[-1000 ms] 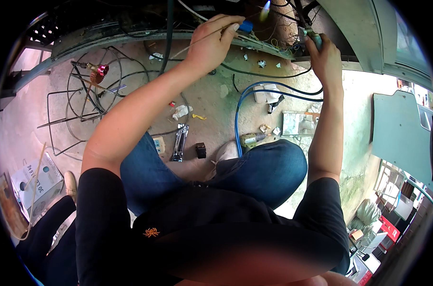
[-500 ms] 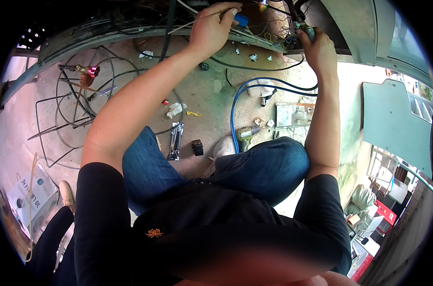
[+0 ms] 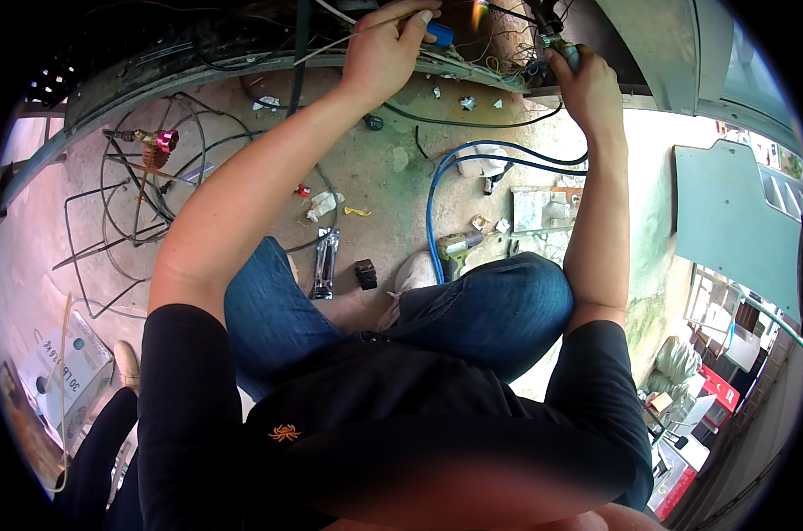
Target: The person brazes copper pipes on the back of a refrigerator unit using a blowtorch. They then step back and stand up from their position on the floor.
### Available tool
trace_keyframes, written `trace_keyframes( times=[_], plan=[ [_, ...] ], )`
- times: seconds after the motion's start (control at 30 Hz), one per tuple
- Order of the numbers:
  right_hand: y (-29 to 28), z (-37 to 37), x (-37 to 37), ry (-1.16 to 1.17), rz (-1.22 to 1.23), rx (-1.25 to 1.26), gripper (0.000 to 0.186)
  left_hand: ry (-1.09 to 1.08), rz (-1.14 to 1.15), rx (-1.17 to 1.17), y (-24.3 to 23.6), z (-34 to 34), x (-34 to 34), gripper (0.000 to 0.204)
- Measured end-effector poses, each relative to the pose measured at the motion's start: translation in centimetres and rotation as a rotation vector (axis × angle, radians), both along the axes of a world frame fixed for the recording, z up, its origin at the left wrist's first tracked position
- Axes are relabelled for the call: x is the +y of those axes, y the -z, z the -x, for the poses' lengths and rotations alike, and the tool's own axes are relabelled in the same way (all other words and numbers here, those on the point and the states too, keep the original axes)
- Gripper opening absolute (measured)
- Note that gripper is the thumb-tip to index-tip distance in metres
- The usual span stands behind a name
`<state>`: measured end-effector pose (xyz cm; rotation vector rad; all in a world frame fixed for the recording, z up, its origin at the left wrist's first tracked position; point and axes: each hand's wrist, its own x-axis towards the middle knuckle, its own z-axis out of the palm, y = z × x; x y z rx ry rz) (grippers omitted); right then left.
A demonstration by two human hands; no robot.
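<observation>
My left hand (image 3: 379,55) is closed around a thin brownish rod (image 3: 328,46) at the far edge of the view, inside the metal housing. A blue cylinder-shaped piece (image 3: 438,34) lies against its fingertips; whether it is gripped too is unclear. My right hand (image 3: 591,87) is wrapped round the greenish handle of a gas torch (image 3: 568,55) with brass fittings. A small orange flame (image 3: 477,15) shows between the hands, near a copper-brown cylinder (image 3: 513,35) and loose thin wires. Two blue hoses (image 3: 472,152) run behind my right forearm.
On the floor lie a coiled black cable with a red-knobbed brass valve (image 3: 164,142), a green drill (image 3: 456,249), a silver packet (image 3: 326,264), a black block (image 3: 366,273) and scraps. A white carton (image 3: 65,372) and another person's foot (image 3: 126,363) are at left; a grey-green panel (image 3: 729,217) at right.
The flame has turned from a bluish glint to orange. My left hand and the rod have shifted slightly left and up; my right hand keeps its grip on the torch.
</observation>
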<state>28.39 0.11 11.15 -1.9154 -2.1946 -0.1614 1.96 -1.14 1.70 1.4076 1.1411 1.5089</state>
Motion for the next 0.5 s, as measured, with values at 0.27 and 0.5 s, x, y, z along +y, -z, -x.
trace_keyframes(
  times=[0.27, 0.5],
  plan=[
    [0.23, -0.43, -0.05, 0.030, 0.025, -0.008, 0.049, 0.012, 0.007, -0.013, 0.17, -0.12, 0.09, 0.026],
    [0.06, 0.09, -0.20, 0.026, 0.027, 0.010, 0.051, 0.021, -0.014, 0.024, 0.13, 0.01, -0.08, 0.026]
  ],
)
